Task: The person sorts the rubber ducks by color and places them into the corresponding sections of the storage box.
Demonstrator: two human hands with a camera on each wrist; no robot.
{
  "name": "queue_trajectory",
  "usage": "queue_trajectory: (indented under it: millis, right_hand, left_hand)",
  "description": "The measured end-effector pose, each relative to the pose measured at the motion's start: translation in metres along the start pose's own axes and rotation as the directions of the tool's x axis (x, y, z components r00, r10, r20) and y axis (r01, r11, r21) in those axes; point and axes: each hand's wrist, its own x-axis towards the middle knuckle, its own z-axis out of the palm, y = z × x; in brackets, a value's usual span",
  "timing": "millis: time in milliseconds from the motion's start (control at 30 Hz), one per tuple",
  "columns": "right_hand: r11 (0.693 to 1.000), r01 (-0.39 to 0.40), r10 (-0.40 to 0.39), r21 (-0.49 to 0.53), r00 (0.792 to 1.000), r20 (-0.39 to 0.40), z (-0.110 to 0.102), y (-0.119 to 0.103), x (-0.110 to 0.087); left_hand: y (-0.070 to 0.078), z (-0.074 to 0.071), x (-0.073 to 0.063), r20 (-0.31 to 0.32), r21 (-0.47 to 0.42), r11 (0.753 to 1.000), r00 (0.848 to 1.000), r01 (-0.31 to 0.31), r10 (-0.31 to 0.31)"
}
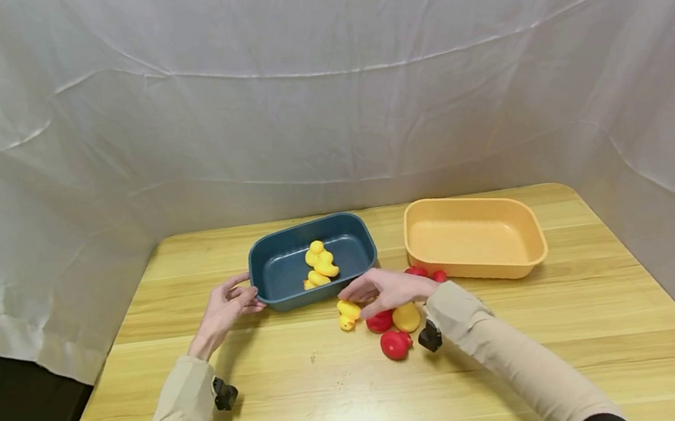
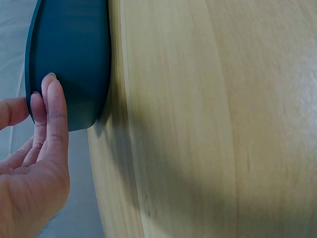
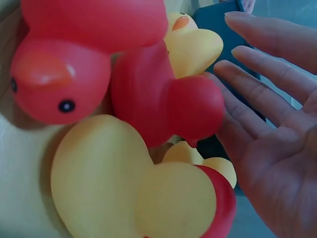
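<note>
At the near left corner of a dark blue tub (image 1: 286, 302), my left hand (image 1: 225, 313) pinches the rim. In the left wrist view its thumb lies on one side of the rim and its fingers against the tub's outer wall (image 2: 74, 44). Yellow rubber ducks (image 1: 325, 264) lie inside the tub. My right hand (image 1: 392, 286) hovers with spread fingers over loose ducks in front of it, beside a yellow duck (image 1: 349, 314). In the right wrist view its palm (image 3: 292, 129) holds nothing; red ducks (image 3: 141, 94) and a larger yellow duck (image 3: 99, 173) lie close by.
A yellow-orange tub (image 1: 474, 233) stands at the back right with nothing in it. Near it lie red ducks (image 1: 438, 276), partly behind my right wrist. Another red duck (image 1: 396, 345) lies nearer the front. A pale grey curtain (image 1: 345, 91) hangs behind the wooden table (image 1: 315, 405).
</note>
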Motion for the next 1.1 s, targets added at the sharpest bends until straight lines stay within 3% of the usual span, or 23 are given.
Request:
queue_trajectory:
  millis: [267,533,1100]
  right_hand:
    - [0.998,0.006,-0.003,-0.069,0.999,0.044,0.005,0.003,0.008]
    - [0.987,0.05,-0.045,-0.154,0.998,0.034,0.009,0.006,0.013]
    - [0.976,0.074,-0.073,-0.206,0.997,0.011,0.01,0.004,0.018]
  left_hand:
    - [-0.001,-0.001,-0.001,0.003,0.0,1.0,1.0,0.004,-0.004]
    - [-0.001,-0.001,0.0,0.001,0.007,1.0,1.0,0.005,-0.005]
    - [-0.001,-0.001,0.0,0.002,0.007,1.0,1.0,-0.001,0.001]
